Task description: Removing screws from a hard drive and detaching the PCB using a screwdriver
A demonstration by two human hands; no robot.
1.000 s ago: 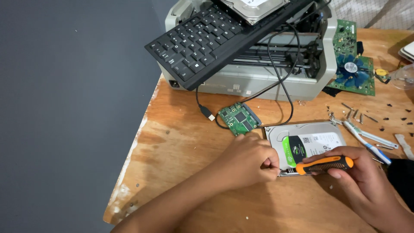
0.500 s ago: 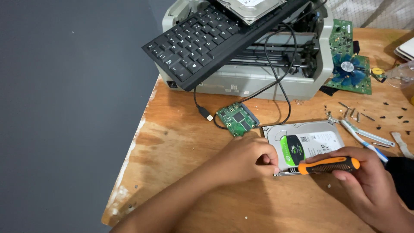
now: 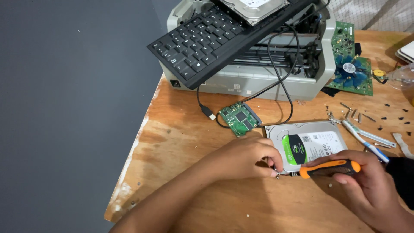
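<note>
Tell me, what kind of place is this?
Probably a home electronics repair bench: a wooden table holds an opened hard drive, loose circuit boards, scattered screws, and a keyboard on an old printer.

Head view. Right hand [image 3: 371,190] grips an orange-handled screwdriver [image 3: 327,168], its tip just beside the left fingertips [image 3: 276,168]. Left hand [image 3: 246,157] pinches at the near corner of a silver hard drive [image 3: 308,144] lying on the wooden table [image 3: 181,142]. Beyond the fingers: small green circuit board [image 3: 239,118], black keyboard [image 3: 207,41].
</note>
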